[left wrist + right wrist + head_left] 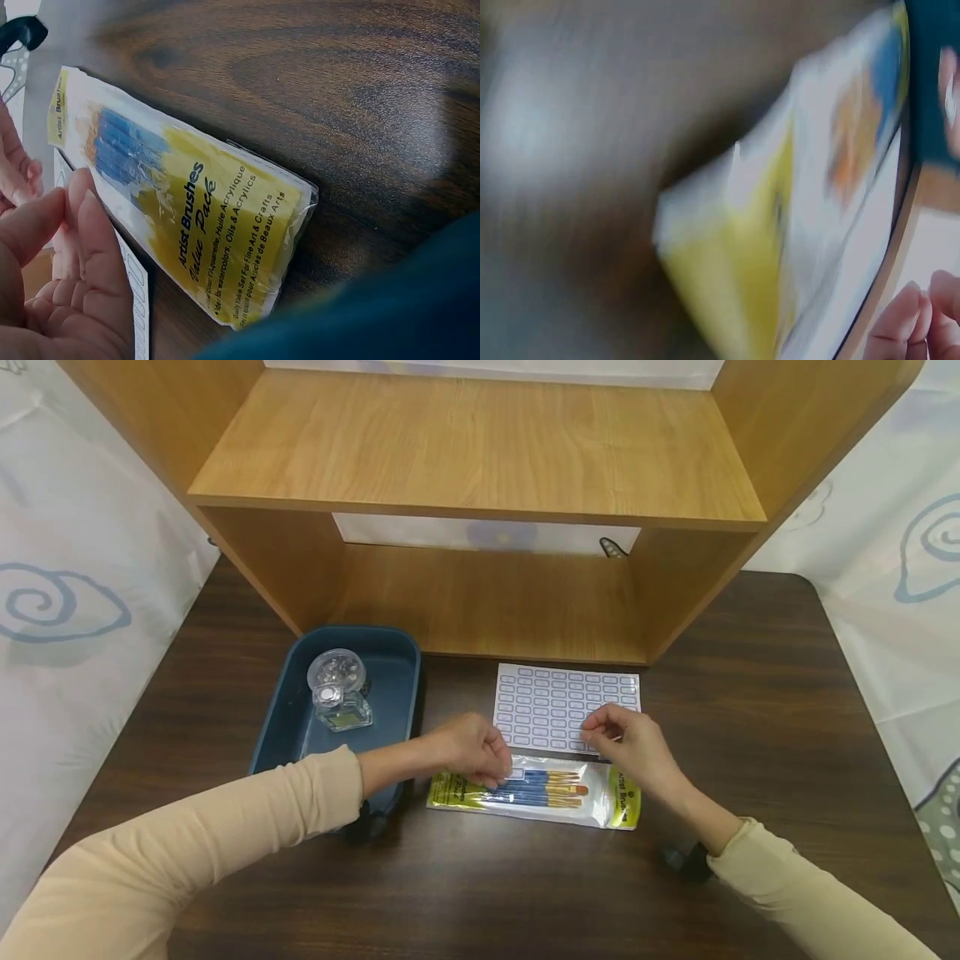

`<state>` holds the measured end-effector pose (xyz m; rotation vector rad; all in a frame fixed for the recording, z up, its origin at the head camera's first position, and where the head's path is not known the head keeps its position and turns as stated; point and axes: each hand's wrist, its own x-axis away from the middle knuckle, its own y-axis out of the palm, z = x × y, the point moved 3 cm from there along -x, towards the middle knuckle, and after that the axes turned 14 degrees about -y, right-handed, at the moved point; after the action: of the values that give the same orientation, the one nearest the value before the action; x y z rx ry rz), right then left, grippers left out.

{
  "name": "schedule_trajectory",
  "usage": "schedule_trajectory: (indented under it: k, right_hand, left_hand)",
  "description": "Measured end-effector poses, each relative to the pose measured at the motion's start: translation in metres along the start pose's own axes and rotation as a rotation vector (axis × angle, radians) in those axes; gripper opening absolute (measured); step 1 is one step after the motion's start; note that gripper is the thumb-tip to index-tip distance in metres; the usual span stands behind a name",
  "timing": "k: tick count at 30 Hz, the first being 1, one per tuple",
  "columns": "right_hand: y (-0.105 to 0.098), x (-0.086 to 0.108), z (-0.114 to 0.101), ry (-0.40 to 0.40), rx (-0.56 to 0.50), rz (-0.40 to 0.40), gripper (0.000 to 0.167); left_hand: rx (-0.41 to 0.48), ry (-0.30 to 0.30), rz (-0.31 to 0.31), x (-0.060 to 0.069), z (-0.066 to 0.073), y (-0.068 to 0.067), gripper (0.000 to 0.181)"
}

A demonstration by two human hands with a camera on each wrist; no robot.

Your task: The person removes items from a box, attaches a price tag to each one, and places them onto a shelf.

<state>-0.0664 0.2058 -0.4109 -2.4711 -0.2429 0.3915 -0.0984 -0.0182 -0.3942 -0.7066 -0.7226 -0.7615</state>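
Note:
A small label point(516, 774) shows at the fingertips of my left hand point(474, 750), which pinches it above the brush pack point(540, 789). In the left wrist view, the thumb and forefinger of the left hand point(71, 262) meet beside the brush pack point(225, 217). My right hand point(633, 745) is over the lower right part of the label sheet point(547, 702), its fingers bent. Seen from the right wrist, the fingertips of the right hand point(919, 322) are close together; whether they hold anything is unclear.
A blue tray point(393, 672) at the left holds a round clear container point(337, 670) and a square glass bottle point(345, 712). Behind the label sheet stands a wooden shelf unit point(480, 452) on the dark table point(510, 885).

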Motion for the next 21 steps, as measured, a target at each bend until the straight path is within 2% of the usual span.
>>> schedule_trajectory:
  k: [4,7,15,21]
  right_hand:
    - [0.027,0.005,-0.016,-0.003,-0.076,-0.119,0.005]
    - [0.04,0.005,-0.024,-0.013,-0.106,-0.172,0.004]
    - [0.058,0.002,-0.03,-0.096,-0.076,-0.236,0.006]
    - [0.064,0.001,-0.032,-0.103,-0.031,-0.28,0.008]
  left_hand:
    - [-0.037,-0.005,-0.011,-0.002,0.0,0.001,0.004]
    - [-0.047,-0.013,-0.023,-0.003,0.0,0.001,0.003]
    - [-0.083,-0.012,-0.051,-0.006,-0.001,0.003,0.003]
    - [-0.111,-0.017,-0.05,-0.006,0.0,0.004,0.004]
